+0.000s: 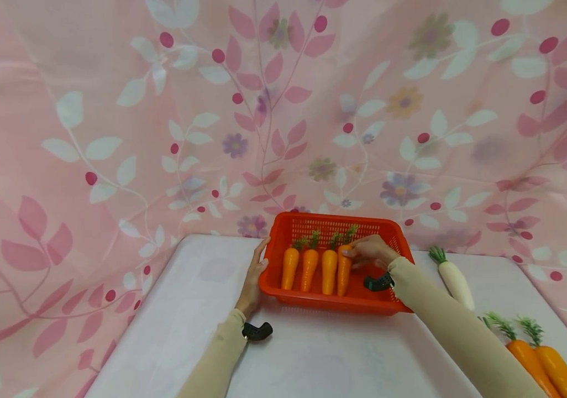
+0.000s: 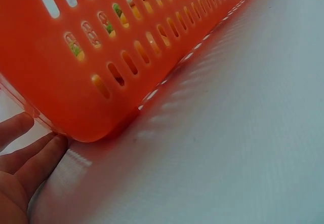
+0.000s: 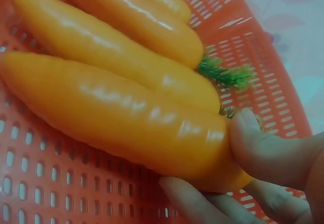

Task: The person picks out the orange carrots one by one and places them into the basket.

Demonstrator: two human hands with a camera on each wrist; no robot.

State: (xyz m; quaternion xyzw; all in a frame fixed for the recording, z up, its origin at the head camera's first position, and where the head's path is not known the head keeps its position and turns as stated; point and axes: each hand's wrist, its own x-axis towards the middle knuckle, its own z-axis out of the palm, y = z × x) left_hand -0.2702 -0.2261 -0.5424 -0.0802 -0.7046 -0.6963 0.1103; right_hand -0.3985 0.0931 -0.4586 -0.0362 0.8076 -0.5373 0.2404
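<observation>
Several orange carrots with green tops lie side by side in a red plastic basket [image 1: 323,300]. My right hand [image 1: 370,251] grips the rightmost carrot [image 1: 344,271] near its leafy end. In the right wrist view the thumb is on top of this carrot [image 3: 126,122] and the fingers curl under its side. Beside it lies another carrot [image 3: 116,57], close against it. My left hand [image 1: 252,279] is at the basket's left side, its extended fingers touching the wall. The left wrist view shows those fingertips at the corner of the slotted basket [image 2: 76,107].
On the white-covered table [image 1: 174,309], a white radish [image 1: 456,283] with green leaves lies right of the basket. Two more carrots [image 1: 557,367] lie at the front right, partly behind my right sleeve. A pink floral cloth [image 1: 273,110] hangs behind the table.
</observation>
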